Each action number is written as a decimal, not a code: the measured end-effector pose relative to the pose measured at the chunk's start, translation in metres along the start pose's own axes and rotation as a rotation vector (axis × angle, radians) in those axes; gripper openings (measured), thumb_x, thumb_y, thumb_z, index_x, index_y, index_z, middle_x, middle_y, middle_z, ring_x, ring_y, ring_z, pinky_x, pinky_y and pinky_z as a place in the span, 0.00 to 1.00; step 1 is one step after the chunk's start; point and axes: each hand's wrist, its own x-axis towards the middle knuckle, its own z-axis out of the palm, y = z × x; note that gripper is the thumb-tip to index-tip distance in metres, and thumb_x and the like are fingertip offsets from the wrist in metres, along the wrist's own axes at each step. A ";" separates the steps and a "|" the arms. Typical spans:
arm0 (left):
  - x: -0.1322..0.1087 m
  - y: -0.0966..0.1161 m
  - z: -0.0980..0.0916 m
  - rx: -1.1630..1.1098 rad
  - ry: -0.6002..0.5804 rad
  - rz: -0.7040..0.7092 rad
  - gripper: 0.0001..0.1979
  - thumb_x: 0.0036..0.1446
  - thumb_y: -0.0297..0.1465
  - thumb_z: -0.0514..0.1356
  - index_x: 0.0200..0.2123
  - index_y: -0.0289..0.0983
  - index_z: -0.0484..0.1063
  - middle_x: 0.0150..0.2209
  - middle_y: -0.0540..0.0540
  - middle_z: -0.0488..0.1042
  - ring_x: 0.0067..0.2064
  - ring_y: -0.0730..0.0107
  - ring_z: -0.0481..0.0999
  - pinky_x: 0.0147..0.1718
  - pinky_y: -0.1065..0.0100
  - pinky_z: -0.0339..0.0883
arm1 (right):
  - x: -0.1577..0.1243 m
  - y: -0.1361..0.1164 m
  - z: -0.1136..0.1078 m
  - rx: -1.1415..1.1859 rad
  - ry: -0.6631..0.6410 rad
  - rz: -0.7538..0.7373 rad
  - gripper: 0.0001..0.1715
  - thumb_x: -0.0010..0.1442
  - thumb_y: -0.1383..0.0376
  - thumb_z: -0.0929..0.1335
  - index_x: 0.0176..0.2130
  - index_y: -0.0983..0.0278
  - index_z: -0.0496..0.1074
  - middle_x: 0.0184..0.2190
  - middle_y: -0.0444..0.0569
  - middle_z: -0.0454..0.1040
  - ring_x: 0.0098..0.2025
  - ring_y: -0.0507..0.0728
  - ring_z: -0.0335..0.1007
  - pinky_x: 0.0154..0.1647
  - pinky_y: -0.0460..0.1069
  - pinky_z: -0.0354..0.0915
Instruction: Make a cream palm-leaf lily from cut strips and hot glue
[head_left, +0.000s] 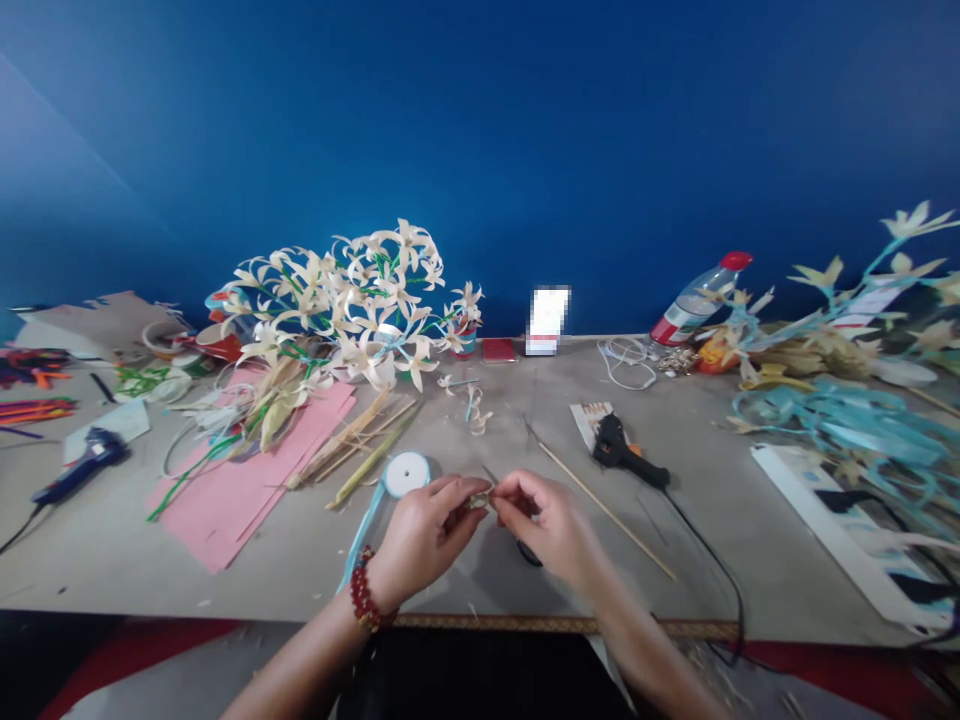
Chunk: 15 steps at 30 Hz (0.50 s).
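My left hand (pixel 431 530), with a red bead bracelet on its wrist, is closed, thumb and fingers pinching a small pale piece (pixel 478 498) above the table's front part. The fingertips of my right hand (pixel 538 520) meet it from the other side and pinch its edge. Its exact kind is too small to make out. Just behind my left hand lies a roll of light-blue ribbon (pixel 407 474) with a white core, its loose end trailing forward. Partly hidden below my right hand is a black loop (pixel 529 553), perhaps a handle. A thin wooden stick (pixel 607 512) lies to the right.
Pale handmade flowers (pixel 375 300) stand back left, beyond pink sheets (pixel 247 480) and dried husk strips (pixel 367 450). A black glue gun (pixel 626 455) with cord lies right; a blue glue gun (pixel 82 465) left. Blue ribbon (pixel 840 430), a power strip (pixel 832 530) and a bottle (pixel 694 305) occupy the right.
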 end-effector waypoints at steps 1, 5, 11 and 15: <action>0.000 0.000 0.000 0.007 -0.003 0.003 0.13 0.62 0.29 0.56 0.49 0.41 0.73 0.34 0.47 0.75 0.29 0.72 0.72 0.30 0.73 0.65 | 0.000 0.000 0.000 -0.005 0.004 -0.002 0.05 0.62 0.65 0.66 0.33 0.62 0.69 0.24 0.42 0.74 0.27 0.52 0.70 0.30 0.44 0.64; 0.002 0.003 0.001 -0.009 -0.031 0.007 0.12 0.61 0.30 0.57 0.48 0.41 0.73 0.33 0.47 0.75 0.29 0.73 0.72 0.29 0.73 0.65 | -0.001 -0.001 -0.002 -0.022 0.005 -0.016 0.05 0.61 0.65 0.66 0.32 0.62 0.69 0.25 0.42 0.74 0.28 0.52 0.70 0.30 0.44 0.64; 0.001 0.002 0.003 -0.073 -0.005 -0.066 0.09 0.61 0.28 0.57 0.44 0.39 0.74 0.33 0.49 0.74 0.25 0.77 0.70 0.25 0.75 0.64 | 0.000 0.000 -0.004 0.005 0.005 0.000 0.07 0.62 0.63 0.67 0.32 0.62 0.69 0.24 0.42 0.73 0.27 0.52 0.69 0.29 0.44 0.63; 0.000 -0.002 0.005 -0.047 0.023 -0.068 0.09 0.60 0.28 0.58 0.43 0.39 0.74 0.31 0.49 0.74 0.26 0.75 0.70 0.27 0.74 0.65 | 0.002 0.001 -0.007 0.043 -0.009 0.010 0.08 0.63 0.61 0.67 0.32 0.62 0.69 0.24 0.42 0.72 0.27 0.52 0.68 0.29 0.44 0.64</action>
